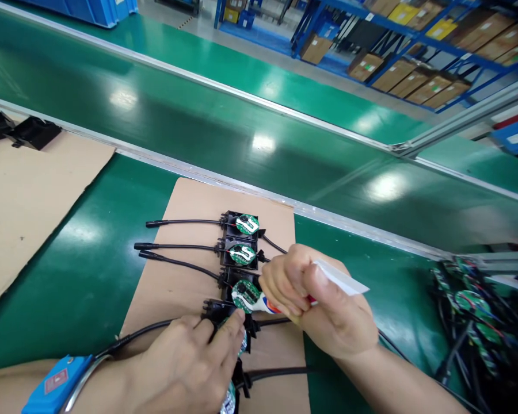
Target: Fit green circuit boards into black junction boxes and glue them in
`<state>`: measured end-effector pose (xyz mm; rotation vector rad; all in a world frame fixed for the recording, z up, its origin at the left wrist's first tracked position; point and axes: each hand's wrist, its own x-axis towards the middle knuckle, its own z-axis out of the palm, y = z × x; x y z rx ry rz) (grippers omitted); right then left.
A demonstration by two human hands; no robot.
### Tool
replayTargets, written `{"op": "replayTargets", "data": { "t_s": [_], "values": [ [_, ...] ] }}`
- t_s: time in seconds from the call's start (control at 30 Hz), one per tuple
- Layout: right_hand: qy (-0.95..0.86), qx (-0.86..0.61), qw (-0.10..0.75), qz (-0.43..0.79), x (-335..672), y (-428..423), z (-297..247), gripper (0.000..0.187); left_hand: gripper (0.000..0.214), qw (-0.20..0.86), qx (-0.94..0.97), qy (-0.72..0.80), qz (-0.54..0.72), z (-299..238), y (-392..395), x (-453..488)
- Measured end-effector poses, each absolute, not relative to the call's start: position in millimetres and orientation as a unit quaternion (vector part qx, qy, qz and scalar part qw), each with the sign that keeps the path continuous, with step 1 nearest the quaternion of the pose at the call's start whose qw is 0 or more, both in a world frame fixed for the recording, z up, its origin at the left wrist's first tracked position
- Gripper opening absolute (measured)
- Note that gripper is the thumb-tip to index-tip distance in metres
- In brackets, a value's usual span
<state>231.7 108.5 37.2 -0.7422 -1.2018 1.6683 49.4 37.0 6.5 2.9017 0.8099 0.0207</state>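
Note:
In my right hand (319, 293) is a squeeze tube (341, 278) of glue or paste, its fingers wrapped round it. The white nozzle (261, 303) meets the lower right of a round green circuit board (245, 294) on the third black housing. My left hand (194, 359) lies over the nearer housings, index finger stretched out with its tip at that board's lower edge; its thumb is hidden. Farther back, two boards (242, 253) (247, 224) carry curved white strips of paste. Nearer boards (228, 399) are partly covered by my left hand.
Black cables (185, 221) run out sideways from the housings, which stand in a row on a cardboard sheet (190, 201). Wired boards (475, 305) are heaped at the right. More black housings (34, 132) lie on cardboard at the left. A metal rail (155, 164) borders the green bench.

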Motion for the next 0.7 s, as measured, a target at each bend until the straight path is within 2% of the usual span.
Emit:
{"op": "replayTargets", "data": {
  "t_s": [0.53, 0.7],
  "values": [
    [-0.490, -0.272, 0.505, 0.656, 229.2, 126.6, 23.8, 0.033, 0.047, 0.061, 0.961, 0.271, 0.008, 8.1, 35.8, 49.2],
    [-0.484, -0.277, 0.501, 0.662, 239.7, 107.6, 43.8, 0.032, 0.037, 0.006, 0.968, 0.229, 0.103, 7.2, 19.4, 43.2]
  ]
}}
